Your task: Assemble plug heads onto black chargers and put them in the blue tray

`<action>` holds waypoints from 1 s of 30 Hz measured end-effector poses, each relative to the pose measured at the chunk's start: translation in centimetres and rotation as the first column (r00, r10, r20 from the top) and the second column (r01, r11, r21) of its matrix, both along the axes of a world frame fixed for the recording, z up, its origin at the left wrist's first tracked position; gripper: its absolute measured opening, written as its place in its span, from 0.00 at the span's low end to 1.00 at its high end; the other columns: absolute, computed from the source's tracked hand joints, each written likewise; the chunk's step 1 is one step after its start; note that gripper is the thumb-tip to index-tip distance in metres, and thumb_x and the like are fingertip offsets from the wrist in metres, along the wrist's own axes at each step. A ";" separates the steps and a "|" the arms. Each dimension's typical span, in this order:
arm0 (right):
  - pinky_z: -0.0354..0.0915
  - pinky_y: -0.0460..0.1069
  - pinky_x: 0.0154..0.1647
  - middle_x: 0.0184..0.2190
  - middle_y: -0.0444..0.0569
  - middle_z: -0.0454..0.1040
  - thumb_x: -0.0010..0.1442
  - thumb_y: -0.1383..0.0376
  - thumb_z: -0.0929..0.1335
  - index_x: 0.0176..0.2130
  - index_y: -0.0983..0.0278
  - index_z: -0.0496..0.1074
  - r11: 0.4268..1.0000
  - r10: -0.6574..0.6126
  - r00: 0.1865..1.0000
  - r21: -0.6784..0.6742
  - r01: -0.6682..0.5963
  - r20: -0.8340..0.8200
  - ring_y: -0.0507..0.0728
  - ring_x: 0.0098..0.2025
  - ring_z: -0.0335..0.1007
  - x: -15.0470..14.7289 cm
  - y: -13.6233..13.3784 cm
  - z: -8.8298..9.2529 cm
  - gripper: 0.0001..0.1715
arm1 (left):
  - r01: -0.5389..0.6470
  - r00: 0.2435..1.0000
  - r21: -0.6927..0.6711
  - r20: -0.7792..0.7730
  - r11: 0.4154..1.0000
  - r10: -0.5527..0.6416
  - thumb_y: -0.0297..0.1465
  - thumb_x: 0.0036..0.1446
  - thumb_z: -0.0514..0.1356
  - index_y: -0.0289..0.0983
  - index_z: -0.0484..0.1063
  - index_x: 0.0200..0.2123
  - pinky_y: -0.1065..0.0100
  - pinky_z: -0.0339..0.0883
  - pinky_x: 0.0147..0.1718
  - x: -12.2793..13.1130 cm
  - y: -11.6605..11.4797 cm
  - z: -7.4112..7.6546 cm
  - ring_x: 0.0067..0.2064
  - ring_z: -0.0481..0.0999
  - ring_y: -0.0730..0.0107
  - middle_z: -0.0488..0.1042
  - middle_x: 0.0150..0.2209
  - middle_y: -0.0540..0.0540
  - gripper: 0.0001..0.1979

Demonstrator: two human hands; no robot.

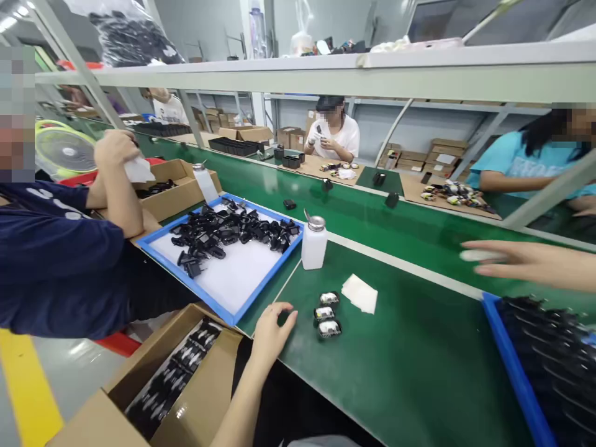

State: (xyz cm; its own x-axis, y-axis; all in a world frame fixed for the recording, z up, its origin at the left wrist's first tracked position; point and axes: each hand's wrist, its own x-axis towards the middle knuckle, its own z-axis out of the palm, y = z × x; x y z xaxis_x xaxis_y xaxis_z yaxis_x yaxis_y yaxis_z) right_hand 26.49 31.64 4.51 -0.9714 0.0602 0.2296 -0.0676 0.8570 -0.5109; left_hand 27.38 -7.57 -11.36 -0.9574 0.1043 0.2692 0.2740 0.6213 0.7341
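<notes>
My left hand rests at the near edge of the green table, thumb and forefinger apart, holding nothing. Just right of it lie three small black parts with pale insides, in a short row. Beyond them is a small stack of white wipes. From the right edge my right hand reaches out over the table, pinching what looks like a folded white wipe. Under that hand stands a blue-rimmed tray packed with black parts. A white dispenser bottle with a metal top stands farther back.
A blue-framed white tray with loose black plugs lies left. Below it, an open carton holds packed black parts. A co-worker's arm is at far left. A green conveyor runs behind; a shelf crosses above.
</notes>
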 end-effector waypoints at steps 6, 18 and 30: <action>0.60 0.55 0.42 0.38 0.56 0.68 0.29 0.59 0.72 0.30 0.65 0.69 0.986 0.062 0.945 0.128 -0.108 0.321 0.65 0.41 0.62 -19.9 -12.3 -3.6 0.25 | -0.128 0.991 0.033 -0.019 0.991 0.129 0.32 0.50 0.49 0.37 0.65 0.26 0.67 0.63 0.31 -0.1 -0.5 -2.4 0.31 0.69 0.69 0.69 0.27 0.48 0.08; 0.59 0.54 0.37 0.41 0.62 0.62 0.44 0.55 0.64 0.42 0.71 0.62 0.992 0.043 0.972 0.107 -0.069 0.232 0.65 0.42 0.61 -33.8 -23.2 -13.5 0.28 | -0.202 0.973 0.234 -0.063 0.951 0.222 0.30 0.50 0.49 0.38 0.63 0.22 0.71 0.61 0.24 -0.3 0.2 -3.4 0.24 0.66 0.73 0.67 0.20 0.49 0.08; 0.57 0.53 0.42 0.42 0.52 0.59 0.43 0.62 0.64 0.43 0.62 0.54 0.990 0.057 0.883 -0.092 -0.112 -0.465 0.59 0.45 0.55 -16.3 -14.6 -8.5 0.26 | -0.133 0.991 0.014 -0.006 0.991 0.133 0.34 0.50 0.48 0.38 0.66 0.24 0.69 0.63 0.29 -0.3 -0.7 -2.4 0.29 0.69 0.69 0.69 0.25 0.49 0.10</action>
